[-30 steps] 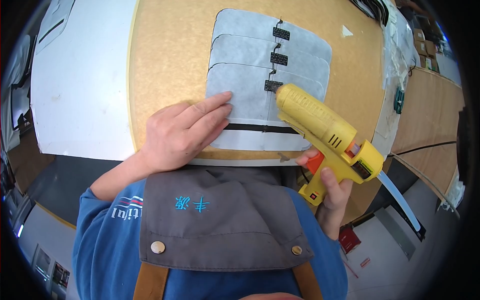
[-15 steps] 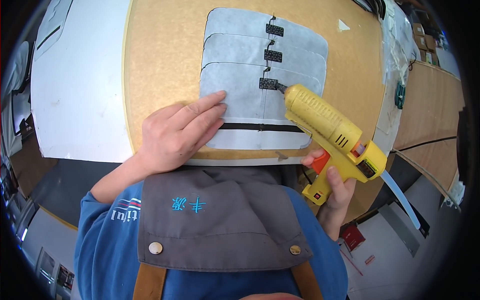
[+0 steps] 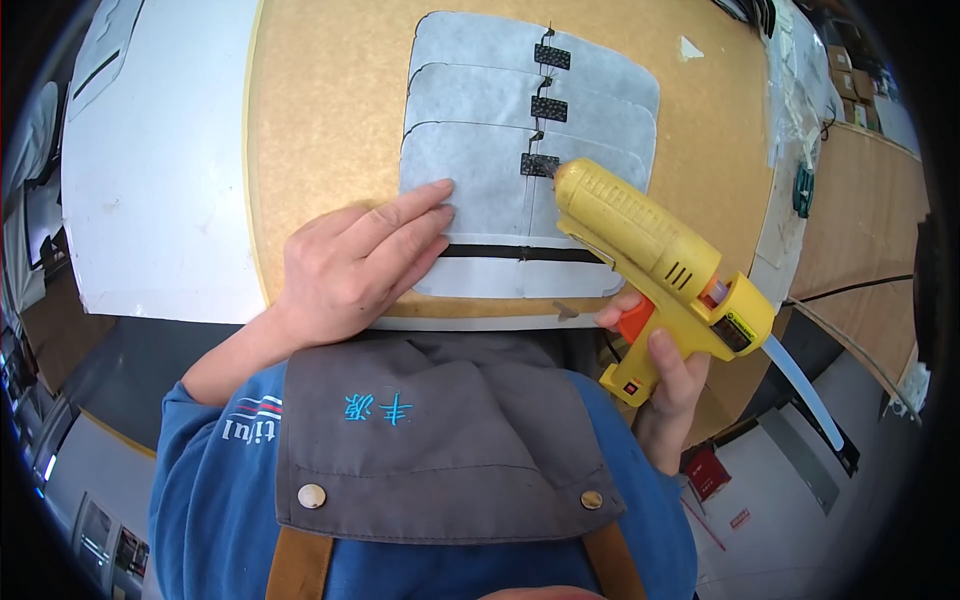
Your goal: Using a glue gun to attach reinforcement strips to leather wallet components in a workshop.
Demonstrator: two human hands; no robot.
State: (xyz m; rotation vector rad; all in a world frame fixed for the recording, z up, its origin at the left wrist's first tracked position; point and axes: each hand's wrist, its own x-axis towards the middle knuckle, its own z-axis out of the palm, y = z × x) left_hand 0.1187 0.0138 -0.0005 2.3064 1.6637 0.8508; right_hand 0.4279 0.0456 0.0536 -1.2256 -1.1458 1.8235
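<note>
In my right hand [image 3: 670, 365] is a yellow hot glue gun [image 3: 640, 225], its handle wrapped by my fingers near the orange trigger. A pale glue stick [image 3: 805, 393] sticks out of its back end. The tip points at a small black textured patch [image 3: 541, 165] on the nearest of three overlapping light grey fabric panels [image 3: 480, 190]; whether it touches is hard to tell. Two similar patches lie on the panels behind. My left hand [image 3: 350, 260] lies flat, fingers extended, its fingertips on the near panel's left side. A black strip [image 3: 480, 253] crosses that panel's lower part.
The panels rest on a tan board [image 3: 330, 120] with a white sheet [image 3: 160, 180] to its left. A small white scrap [image 3: 690, 47] lies at the far right. Beyond the right edge are a wooden surface [image 3: 860, 220], a black cable [image 3: 850, 290] and stacked cardboard boxes [image 3: 848, 85].
The glue gun has shifted slightly left and away from me, its nose now covering more of the spot beside the nearest black patch. My left hand has stayed in place.
</note>
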